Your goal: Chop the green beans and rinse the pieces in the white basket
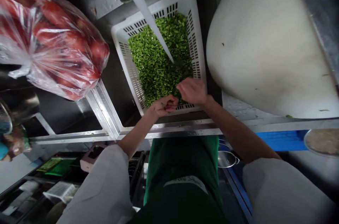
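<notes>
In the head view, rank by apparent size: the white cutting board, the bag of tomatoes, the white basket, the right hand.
1. white cutting board
2. bag of tomatoes, which may look enlarged by nearness to the camera
3. white basket
4. right hand

No text, label or number can be read anywhere. The green apron (182, 167) bears a pale patch at about six o'clock, but its print is too blurred to make out.
</notes>
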Action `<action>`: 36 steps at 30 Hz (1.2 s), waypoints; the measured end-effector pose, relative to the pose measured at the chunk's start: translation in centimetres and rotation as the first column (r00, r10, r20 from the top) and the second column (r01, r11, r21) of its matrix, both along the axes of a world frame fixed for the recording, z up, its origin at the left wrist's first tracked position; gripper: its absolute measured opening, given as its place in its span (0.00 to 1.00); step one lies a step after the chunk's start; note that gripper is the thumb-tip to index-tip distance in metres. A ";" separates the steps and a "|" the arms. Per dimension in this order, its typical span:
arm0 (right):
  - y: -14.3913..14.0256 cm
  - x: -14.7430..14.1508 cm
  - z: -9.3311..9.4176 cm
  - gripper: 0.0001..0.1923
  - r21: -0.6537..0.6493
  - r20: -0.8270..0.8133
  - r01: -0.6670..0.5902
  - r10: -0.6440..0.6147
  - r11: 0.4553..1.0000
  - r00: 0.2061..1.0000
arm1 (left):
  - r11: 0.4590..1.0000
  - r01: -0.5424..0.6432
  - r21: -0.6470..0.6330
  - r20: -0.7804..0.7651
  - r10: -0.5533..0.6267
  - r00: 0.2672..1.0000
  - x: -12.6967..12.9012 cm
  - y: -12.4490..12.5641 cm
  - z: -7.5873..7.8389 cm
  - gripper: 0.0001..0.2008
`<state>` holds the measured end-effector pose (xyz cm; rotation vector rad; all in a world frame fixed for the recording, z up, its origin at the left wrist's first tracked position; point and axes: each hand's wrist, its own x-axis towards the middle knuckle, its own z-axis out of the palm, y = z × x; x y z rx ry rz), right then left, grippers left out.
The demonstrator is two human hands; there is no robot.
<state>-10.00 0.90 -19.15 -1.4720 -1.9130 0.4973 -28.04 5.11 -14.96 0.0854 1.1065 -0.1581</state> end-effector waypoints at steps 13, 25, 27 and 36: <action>-0.7 -3.0 -4.4 0.19 -0.603 -0.129 0.205 -0.348 0.771 0.929 | 0.671 0.172 0.721 -0.290 0.067 0.955 -5.9 0.4 -4.1 0.15; -0.1 -5.5 -1.8 0.09 -0.533 -0.343 0.219 -0.446 0.817 0.827 | 0.811 -0.228 0.538 0.039 0.246 0.968 -4.4 1.7 -1.5 0.21; 0.0 -5.7 -1.2 0.10 -0.447 -0.283 0.158 -0.306 0.881 0.909 | 0.807 -0.217 0.549 0.021 0.246 0.969 -4.5 1.5 -1.8 0.21; 2.0 -10.2 0.9 0.13 -0.380 -0.335 -0.109 -0.027 0.919 0.942 | 0.473 0.008 0.881 -0.253 0.458 0.852 -12.5 1.7 -0.9 0.09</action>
